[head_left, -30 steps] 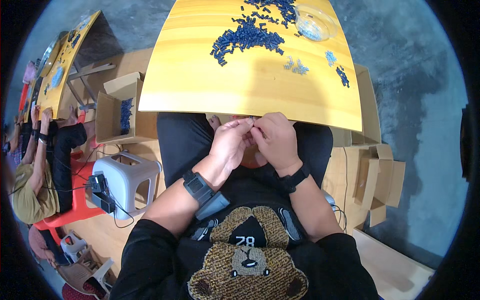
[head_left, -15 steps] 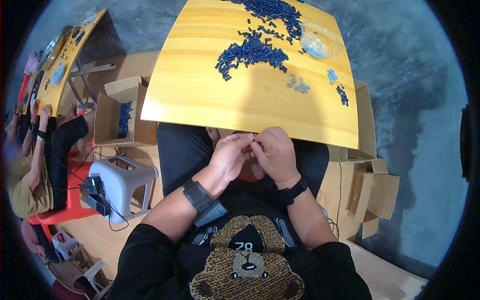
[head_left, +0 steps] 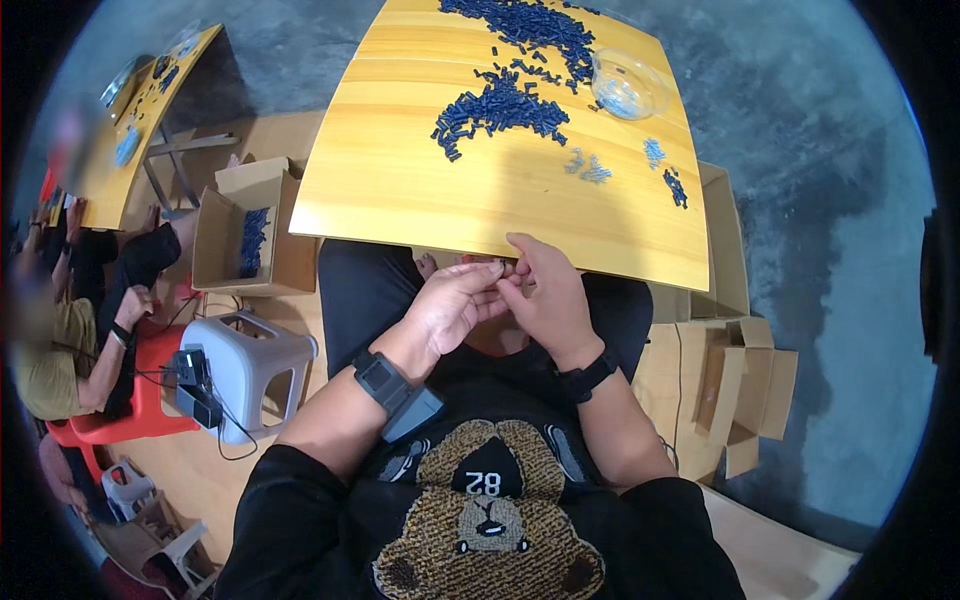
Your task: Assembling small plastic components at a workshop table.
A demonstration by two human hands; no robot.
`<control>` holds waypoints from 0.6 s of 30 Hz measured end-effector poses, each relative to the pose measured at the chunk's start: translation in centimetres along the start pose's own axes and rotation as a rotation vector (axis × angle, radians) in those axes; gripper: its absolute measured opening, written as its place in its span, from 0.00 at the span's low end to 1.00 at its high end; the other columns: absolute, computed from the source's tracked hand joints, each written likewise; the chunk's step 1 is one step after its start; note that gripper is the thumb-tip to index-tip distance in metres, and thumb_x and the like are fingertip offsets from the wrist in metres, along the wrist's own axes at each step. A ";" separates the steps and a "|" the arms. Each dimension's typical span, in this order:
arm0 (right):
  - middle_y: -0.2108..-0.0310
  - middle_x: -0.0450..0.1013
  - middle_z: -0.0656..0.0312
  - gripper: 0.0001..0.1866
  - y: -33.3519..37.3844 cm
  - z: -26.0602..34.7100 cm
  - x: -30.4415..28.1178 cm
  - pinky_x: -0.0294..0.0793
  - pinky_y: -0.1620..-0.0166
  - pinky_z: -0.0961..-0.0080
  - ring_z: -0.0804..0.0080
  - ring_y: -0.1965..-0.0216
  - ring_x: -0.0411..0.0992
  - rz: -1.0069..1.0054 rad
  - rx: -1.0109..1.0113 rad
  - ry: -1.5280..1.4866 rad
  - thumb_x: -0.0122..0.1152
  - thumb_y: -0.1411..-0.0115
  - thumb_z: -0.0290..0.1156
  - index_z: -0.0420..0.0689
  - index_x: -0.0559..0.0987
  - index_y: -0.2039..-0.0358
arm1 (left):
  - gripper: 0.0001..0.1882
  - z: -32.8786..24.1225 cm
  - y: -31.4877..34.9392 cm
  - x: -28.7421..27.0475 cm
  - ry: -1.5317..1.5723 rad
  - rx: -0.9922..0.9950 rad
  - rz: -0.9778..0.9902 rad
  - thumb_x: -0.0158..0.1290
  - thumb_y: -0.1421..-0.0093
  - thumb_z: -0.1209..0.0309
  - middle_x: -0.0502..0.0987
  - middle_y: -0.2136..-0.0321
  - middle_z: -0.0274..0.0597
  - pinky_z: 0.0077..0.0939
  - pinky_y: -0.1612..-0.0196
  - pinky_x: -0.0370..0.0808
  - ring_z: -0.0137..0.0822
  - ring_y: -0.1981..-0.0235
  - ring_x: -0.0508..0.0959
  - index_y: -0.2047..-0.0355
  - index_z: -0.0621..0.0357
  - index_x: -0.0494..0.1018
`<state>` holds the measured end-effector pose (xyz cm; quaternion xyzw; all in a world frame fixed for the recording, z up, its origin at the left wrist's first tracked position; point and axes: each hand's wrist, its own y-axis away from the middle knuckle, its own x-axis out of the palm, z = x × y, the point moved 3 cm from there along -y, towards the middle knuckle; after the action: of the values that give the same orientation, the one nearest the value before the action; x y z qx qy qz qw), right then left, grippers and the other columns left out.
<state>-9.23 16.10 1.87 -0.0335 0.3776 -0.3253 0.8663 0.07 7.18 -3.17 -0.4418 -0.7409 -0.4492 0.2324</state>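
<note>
Just off the near edge of the wooden table [head_left: 420, 205], my two hands meet over my lap. My left hand [head_left: 452, 303] is closed, its thumb and index finger pinching a small dark piece [head_left: 504, 267] largely hidden by the fingers. Close against it is my right hand [head_left: 556, 298], with its index finger stretched toward the table edge and its thumb apart from it. On the table lies a pile of short dark blue cylindrical pieces [head_left: 500, 112], with a larger pile [head_left: 540, 28] behind. Small clear pieces [head_left: 590, 168] lie to the right.
A clear round bowl [head_left: 628, 88] holds small pale pieces. Small groups of light blue pieces [head_left: 654, 152] and dark pieces [head_left: 676, 188] lie near the table's right edge. An open carton [head_left: 215, 250] and a grey stool [head_left: 255, 365] stand left; co-workers sit beyond.
My right index finger and thumb have parted from a pinch, the finger now stretching over the table edge. The left hand keeps its pinch. A co-worker's arm has lowered.
</note>
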 end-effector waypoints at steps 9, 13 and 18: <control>0.77 0.68 0.55 0.09 -0.3 0.4 0.3 0.68 0.67 0.67 0.57 0.71 0.68 0.061 -0.074 -0.032 0.59 0.58 0.23 0.40 0.74 0.72 | 0.10 -0.2 0.3 -0.4 -0.034 0.008 -0.009 0.49 0.41 0.72 0.75 0.63 0.43 0.30 0.54 0.73 0.35 0.60 0.75 0.60 0.64 0.71; 0.76 0.68 0.55 0.10 -0.6 1.4 0.2 0.68 0.67 0.67 0.58 0.71 0.68 0.083 -0.187 0.047 0.59 0.58 0.23 0.40 0.73 0.72 | 0.09 -0.5 0.7 -0.8 -0.060 0.009 0.012 0.50 0.42 0.72 0.76 0.64 0.42 0.29 0.56 0.73 0.34 0.61 0.76 0.62 0.63 0.72; 0.76 0.68 0.57 0.13 -1.9 2.8 0.4 0.69 0.68 0.75 0.66 0.72 0.69 0.176 -0.026 -0.127 0.64 0.55 0.26 0.39 0.74 0.68 | 0.10 -3.4 3.4 -2.3 -0.115 0.020 0.025 0.51 0.42 0.71 0.77 0.66 0.45 0.27 0.62 0.77 0.36 0.67 0.79 0.62 0.62 0.71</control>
<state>-8.18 13.81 4.15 -0.0318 0.3277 -0.2405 0.9131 3.98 3.90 -1.68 -0.4739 -0.7519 -0.4127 0.1993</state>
